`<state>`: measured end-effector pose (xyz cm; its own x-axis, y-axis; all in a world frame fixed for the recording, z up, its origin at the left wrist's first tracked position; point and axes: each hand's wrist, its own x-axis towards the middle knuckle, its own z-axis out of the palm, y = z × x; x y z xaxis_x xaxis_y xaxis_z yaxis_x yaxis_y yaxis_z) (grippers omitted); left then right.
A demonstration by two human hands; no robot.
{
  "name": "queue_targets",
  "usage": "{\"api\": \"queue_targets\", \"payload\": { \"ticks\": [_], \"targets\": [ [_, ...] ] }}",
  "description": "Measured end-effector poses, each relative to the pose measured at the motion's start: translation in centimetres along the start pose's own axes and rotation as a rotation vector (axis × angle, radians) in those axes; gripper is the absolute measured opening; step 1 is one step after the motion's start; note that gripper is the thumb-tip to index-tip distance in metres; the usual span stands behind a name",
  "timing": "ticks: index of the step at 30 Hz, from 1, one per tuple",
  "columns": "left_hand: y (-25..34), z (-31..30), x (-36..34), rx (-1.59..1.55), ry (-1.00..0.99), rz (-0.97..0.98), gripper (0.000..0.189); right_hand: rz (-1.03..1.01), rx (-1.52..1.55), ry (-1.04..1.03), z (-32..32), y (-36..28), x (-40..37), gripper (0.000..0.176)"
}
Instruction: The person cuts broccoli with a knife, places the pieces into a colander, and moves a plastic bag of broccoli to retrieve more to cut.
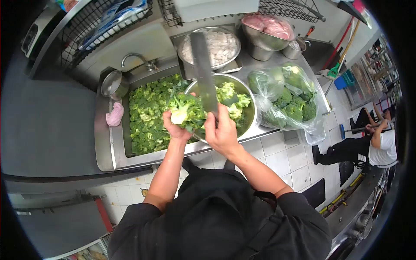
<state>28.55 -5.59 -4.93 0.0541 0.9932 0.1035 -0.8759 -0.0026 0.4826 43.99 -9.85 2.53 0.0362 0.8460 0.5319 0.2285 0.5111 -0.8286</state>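
My left hand [175, 128] is closed around a head of broccoli [184, 112], its pale cut stem facing me. In my right hand [223, 132] is a knife [203, 65] with a broad blade, pointing up and away from me beside the broccoli. Both hands are over the near rim of a round metal bowl [252, 117] that holds leafy broccoli pieces [236, 102]. Left of the bowl, the sink [119, 143] is filled with cut broccoli florets [149, 115].
Right of the bowl lies a clear plastic bag of broccoli [288, 104]. Behind stand a bowl of whitish pieces [221, 47] and a bowl of pink meat [268, 27]. A faucet [149, 65], metal pot [113, 83] and pink cloth [115, 114] edge the sink. Another person [372, 147] is at right.
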Motion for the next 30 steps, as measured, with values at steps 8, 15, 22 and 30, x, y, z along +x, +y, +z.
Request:
{"api": "queue_targets", "payload": {
  "ticks": [8,15,22,30],
  "targets": [
    [1.7,-2.5,3.9,0.322,-0.107,-0.416,0.057,-0.159,-0.014,-0.078,-5.4,-1.9,1.7,0.028],
    [2.2,-1.3,6.5,0.525,-0.164,-0.59,0.054,-0.112,-0.237,-0.195,-3.0,1.0,2.4,0.031],
    [1.7,-4.5,7.4,0.255,-0.203,-0.645,0.054,0.001,-0.183,-0.114,-0.7,1.8,2.0,0.024],
    [1.9,-3.2,7.5,0.075,-0.063,-0.562,0.054,0.055,-0.184,0.107,0.3,0.2,2.0,0.024]
  ]
}}
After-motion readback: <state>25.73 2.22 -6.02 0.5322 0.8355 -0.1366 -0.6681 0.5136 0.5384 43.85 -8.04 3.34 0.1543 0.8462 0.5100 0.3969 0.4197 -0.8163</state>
